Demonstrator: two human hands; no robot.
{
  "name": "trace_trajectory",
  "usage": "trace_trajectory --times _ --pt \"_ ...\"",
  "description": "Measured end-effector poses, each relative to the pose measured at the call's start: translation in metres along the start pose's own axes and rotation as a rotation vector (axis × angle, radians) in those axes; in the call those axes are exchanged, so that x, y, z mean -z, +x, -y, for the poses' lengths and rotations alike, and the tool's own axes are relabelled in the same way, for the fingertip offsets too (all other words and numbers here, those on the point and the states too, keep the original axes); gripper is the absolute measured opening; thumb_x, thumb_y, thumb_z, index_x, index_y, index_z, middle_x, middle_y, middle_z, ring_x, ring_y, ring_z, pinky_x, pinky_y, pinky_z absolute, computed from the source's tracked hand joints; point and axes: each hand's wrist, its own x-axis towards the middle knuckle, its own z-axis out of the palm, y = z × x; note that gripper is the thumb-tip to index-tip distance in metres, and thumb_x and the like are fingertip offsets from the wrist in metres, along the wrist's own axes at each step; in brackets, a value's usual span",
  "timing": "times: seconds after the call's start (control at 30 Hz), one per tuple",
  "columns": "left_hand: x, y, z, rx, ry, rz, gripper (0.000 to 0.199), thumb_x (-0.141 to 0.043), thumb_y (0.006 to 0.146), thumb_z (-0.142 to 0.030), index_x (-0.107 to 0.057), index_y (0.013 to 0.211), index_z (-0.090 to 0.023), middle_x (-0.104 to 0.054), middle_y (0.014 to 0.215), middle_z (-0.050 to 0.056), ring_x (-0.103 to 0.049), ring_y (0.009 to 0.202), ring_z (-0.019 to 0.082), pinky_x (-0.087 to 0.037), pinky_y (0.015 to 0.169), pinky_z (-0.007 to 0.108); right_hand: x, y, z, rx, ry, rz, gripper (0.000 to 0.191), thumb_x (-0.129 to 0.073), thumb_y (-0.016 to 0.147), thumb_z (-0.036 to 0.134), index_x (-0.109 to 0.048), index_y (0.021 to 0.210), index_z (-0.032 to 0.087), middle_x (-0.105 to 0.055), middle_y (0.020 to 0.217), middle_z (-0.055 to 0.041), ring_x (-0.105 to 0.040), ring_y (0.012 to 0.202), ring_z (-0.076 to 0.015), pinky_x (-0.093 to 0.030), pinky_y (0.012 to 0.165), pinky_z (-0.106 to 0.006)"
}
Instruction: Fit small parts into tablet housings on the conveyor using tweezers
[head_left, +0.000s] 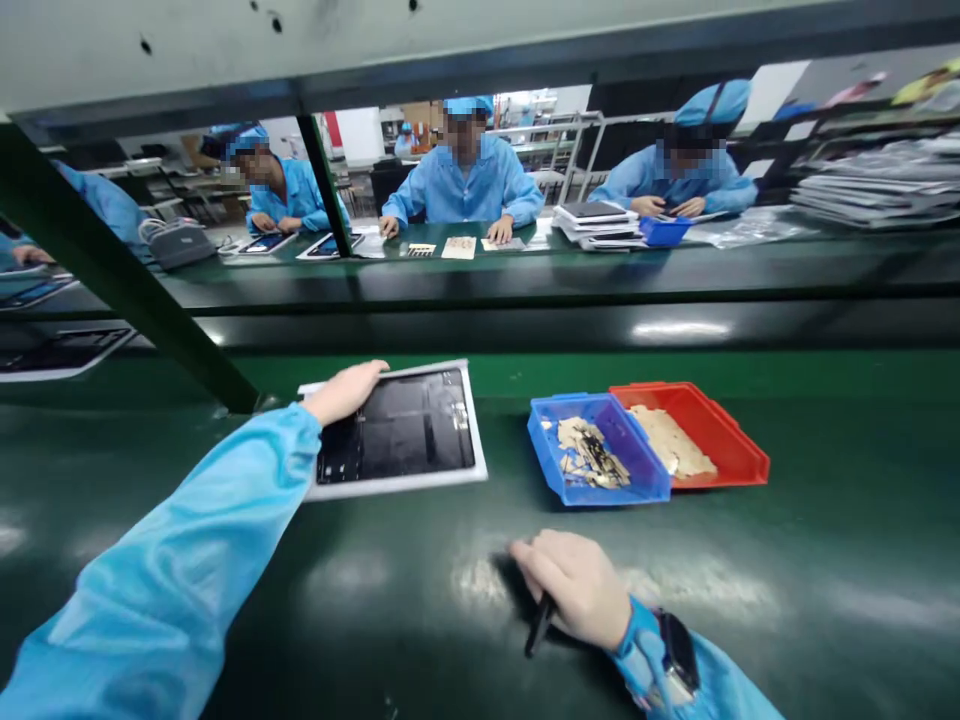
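Note:
My left hand (346,392) lies over the upper left part of a black panel with a white frame (409,425), its fingers at the far edge. The panel rests on the green table. Lower right of it, my right hand (574,585) is closed around a dark slim tool (539,628), whose end sticks out below the palm. Beyond that hand sits a blue bin (553,465) with small cream and black pieces, touching a red bin (739,462) that holds cream sheets.
A green slanted post (127,270) stands at the left, near another framed panel (64,350). A shelf (480,50) crosses overhead. Several people in blue sit beyond the dark conveyor strip (525,325), with stacked panels (885,185) at the far right.

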Motion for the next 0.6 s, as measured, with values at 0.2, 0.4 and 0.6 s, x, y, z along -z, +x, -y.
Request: trace_trajectory --times 0.2,0.4,0.6 --pt "0.011 0.102 0.037 0.12 0.063 -0.134 0.034 -0.032 0.089 -0.013 -0.056 0.113 -0.015 -0.058 0.115 0.012 -0.054 0.107 0.023 -0.038 0.096 0.033 -0.014 -0.016 0.007 -0.013 0.17 0.137 0.029 -0.03 0.09 0.013 -0.058 0.09 0.015 -0.058 0.056 -0.002 -0.05 0.046 -0.0144 -0.033 0.042 -0.029" --pt "-0.01 0.16 0.024 0.219 -0.008 -0.309 0.032 -0.039 0.087 -0.013 -0.058 0.112 -0.018 -0.058 0.114 0.012 -0.05 0.113 0.029 -0.03 0.103 0.046 -0.016 -0.022 0.006 -0.038 0.086 0.043 0.034 -0.028 0.094 0.014 -0.061 0.086 0.014 -0.054 0.049 0.0003 -0.047 0.041 -0.0139 -0.026 0.037 -0.03" --pt "-0.026 0.138 -0.003 0.391 -0.158 -0.619 0.049 -0.042 0.083 -0.013 -0.038 0.132 -0.011 -0.034 0.139 0.019 -0.022 0.133 0.033 -0.016 0.109 0.052 -0.006 -0.018 0.003 -0.053 0.141 0.083 0.03 -0.031 0.091 0.015 -0.061 0.089 0.013 -0.054 0.052 -0.0009 -0.046 0.043 -0.0146 -0.028 0.038 -0.031"
